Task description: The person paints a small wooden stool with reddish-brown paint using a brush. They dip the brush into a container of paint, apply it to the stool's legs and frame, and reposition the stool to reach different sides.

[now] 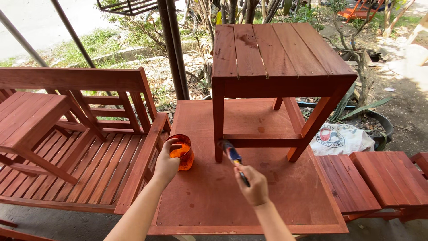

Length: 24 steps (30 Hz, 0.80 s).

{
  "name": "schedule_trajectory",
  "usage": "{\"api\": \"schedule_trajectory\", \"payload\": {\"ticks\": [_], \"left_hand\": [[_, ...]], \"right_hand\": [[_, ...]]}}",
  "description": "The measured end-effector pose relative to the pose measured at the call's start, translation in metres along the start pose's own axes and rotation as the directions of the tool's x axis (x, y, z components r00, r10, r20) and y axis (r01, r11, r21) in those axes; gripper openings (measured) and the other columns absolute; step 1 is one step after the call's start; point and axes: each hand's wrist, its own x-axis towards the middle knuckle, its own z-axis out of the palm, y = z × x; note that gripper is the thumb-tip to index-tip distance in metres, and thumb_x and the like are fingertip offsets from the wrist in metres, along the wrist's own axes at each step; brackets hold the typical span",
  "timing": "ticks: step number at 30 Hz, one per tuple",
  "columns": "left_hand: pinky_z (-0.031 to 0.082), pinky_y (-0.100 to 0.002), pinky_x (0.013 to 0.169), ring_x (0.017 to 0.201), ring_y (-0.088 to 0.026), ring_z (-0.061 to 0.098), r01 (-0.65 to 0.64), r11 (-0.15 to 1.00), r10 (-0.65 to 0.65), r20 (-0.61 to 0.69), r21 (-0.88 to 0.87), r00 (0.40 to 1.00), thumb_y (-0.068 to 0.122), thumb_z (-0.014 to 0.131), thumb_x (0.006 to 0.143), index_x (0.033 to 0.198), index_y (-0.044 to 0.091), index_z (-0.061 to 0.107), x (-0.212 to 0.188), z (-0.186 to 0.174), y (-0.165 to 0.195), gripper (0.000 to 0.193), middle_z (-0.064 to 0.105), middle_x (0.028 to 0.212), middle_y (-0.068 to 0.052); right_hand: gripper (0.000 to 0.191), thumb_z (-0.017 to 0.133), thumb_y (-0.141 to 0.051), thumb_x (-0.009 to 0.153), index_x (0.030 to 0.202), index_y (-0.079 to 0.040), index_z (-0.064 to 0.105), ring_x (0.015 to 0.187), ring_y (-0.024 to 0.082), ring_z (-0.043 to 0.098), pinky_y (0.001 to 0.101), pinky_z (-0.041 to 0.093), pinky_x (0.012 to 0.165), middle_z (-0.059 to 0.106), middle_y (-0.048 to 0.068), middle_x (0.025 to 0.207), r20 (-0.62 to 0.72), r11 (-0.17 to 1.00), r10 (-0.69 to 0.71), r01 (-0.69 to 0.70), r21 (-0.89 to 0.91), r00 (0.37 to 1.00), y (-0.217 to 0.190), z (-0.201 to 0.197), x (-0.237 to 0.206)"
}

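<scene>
A reddish-brown slatted wooden stool [272, 58] stands on a stained board table [209, 196]. My right hand [254, 185] grips a paintbrush [232, 156] with a blue ferrule; its bristles touch the bottom of the stool's front left leg. My left hand [167, 163] holds a translucent orange cup [183, 151] of stain by its rim, resting on the table's left side.
A stained slatted bench [111, 151] sits to the left with a small stool [31, 120] on it. Two low stools [379, 178] stand at the right. A white sack [341, 138], a dark tub, metal poles [171, 44] and shrubs lie behind.
</scene>
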Motion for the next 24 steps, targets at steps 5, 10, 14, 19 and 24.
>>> {"api": "schedule_trajectory", "payload": {"ticks": [5, 10, 14, 19, 24], "left_hand": [[0.049, -0.030, 0.096, 0.118, -0.017, 0.062, 0.032, 0.999, -0.032, 0.017, -0.002, 0.999, -0.013, 0.050, 0.079, 0.135, 0.015, 0.053, 0.005, 0.015, 0.001, 0.063, 0.067, 0.129, -0.002], [0.051, -0.028, 0.085, 0.103, -0.015, 0.064, -0.002, 0.998, 0.003, 0.016, -0.061, 1.000, -0.006, 0.052, 0.091, 0.137, 0.015, 0.053, 0.011, 0.048, -0.005, 0.051, 0.068, 0.127, -0.002], [0.050, -0.025, 0.081, 0.094, -0.009, 0.060, -0.099, 0.995, 0.100, 0.054, -0.021, 0.994, -0.012, 0.048, 0.085, 0.139, 0.015, 0.052, 0.010, 0.059, -0.004, 0.060, 0.069, 0.129, -0.001], [0.049, -0.028, 0.068, 0.069, -0.012, 0.050, 0.027, 0.999, -0.024, 0.099, -0.037, 0.995, -0.014, 0.050, 0.078, 0.140, 0.018, 0.051, 0.002, 0.061, 0.018, 0.070, 0.066, 0.134, 0.002], [0.051, -0.028, 0.067, 0.065, -0.011, 0.056, -0.015, 1.000, 0.017, 0.092, -0.027, 0.996, -0.012, 0.051, 0.078, 0.139, 0.017, 0.051, -0.005, 0.067, 0.037, 0.068, 0.065, 0.135, 0.001]], "right_hand": [[0.013, 0.076, -0.012, 0.090, 0.103, -0.007, 0.073, 0.073, 0.018, 0.076, 0.0279, 0.061, 0.062, 0.077, 0.010, 0.088, -0.068, 0.993, 0.024, -0.031, -0.115, 0.997, 0.040, -0.060, -0.004], [0.014, 0.075, -0.011, 0.095, 0.107, -0.004, 0.074, 0.083, 0.021, 0.075, 0.0309, 0.058, 0.071, 0.075, 0.013, 0.095, -0.261, 0.963, 0.101, -0.160, -0.215, 0.960, 0.077, -0.117, -0.024], [0.012, 0.073, -0.012, 0.101, 0.109, -0.003, 0.075, 0.081, 0.017, 0.076, 0.0288, 0.058, 0.070, 0.076, 0.011, 0.094, -0.396, 0.914, 0.310, -0.386, -0.126, 0.864, 0.105, -0.144, -0.042], [0.019, 0.068, -0.018, 0.107, 0.114, 0.000, 0.067, 0.078, 0.020, 0.072, 0.0334, 0.061, 0.072, 0.072, 0.015, 0.095, -0.504, 0.780, 0.625, -0.499, 0.377, 0.596, 0.133, -0.180, -0.047], [0.029, 0.053, -0.024, 0.111, 0.121, 0.003, 0.055, 0.081, 0.028, 0.072, 0.0381, 0.063, 0.076, 0.069, 0.020, 0.098, -0.297, 0.485, 0.850, -0.428, 0.763, 0.435, 0.128, -0.210, -0.048]]}}
